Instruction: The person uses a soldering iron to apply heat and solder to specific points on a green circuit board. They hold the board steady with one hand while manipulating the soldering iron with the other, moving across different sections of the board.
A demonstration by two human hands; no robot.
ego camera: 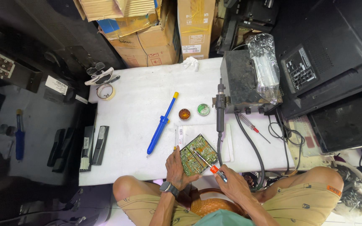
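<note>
My left hand (177, 166) grips the near-left edge of a green circuit board (198, 153) that lies tilted at the front edge of the white table (135, 121). My right hand (231, 184) holds a soldering iron (208, 164) with an orange collar, its metal tip resting on the middle of the board. A thin strand of solder wire (175, 140) stands up beside my left thumb.
A blue desoldering pump (161, 124) lies left of the board. Two small round tins (194, 111) sit behind it. A hot-air handle (220, 108) hangs on the grey station (241, 81). A red screwdriver (252, 127) lies to the right. Cardboard boxes stand at the back.
</note>
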